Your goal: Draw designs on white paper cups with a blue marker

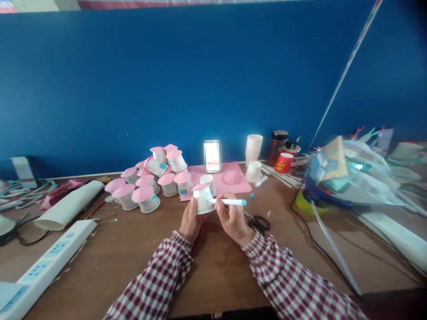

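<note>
My left hand is closed around a small white paper cup with a pink paper top, held above the brown table. My right hand grips a white marker with a blue cap, its tip touching the cup's side, where blue lines show. Both sleeves are red-and-white checked.
A heap of several pink-topped cups lies to the left. A pink sheet with a pink disc, plain white cups, a red cup and a dark jar stand behind. Scissors lie beside my right hand. A power strip and a paper roll sit left; clutter fills the right.
</note>
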Motion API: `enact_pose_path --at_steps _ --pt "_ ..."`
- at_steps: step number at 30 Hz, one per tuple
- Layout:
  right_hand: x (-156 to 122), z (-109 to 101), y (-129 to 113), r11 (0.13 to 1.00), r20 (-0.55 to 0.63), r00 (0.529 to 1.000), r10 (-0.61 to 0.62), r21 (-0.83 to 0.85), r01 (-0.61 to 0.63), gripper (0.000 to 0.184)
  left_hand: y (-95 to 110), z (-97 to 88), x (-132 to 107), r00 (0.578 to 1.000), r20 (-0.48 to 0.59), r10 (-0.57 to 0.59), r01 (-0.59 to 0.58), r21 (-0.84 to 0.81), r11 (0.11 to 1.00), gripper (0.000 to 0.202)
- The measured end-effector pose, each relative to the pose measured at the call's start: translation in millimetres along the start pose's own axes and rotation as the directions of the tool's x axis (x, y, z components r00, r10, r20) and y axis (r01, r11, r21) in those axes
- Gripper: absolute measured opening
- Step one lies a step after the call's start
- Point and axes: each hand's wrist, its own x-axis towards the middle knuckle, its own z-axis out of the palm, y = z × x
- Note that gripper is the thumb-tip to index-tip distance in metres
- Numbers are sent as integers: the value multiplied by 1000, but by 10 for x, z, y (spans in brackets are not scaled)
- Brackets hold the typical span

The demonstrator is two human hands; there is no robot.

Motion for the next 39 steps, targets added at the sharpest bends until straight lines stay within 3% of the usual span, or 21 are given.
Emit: enact_pose_path --at_steps 39 --pt "-13 25 108 996 -32 997 68 66 -66 6 19 31 -11 997 58 -48 51 -46 998 52"
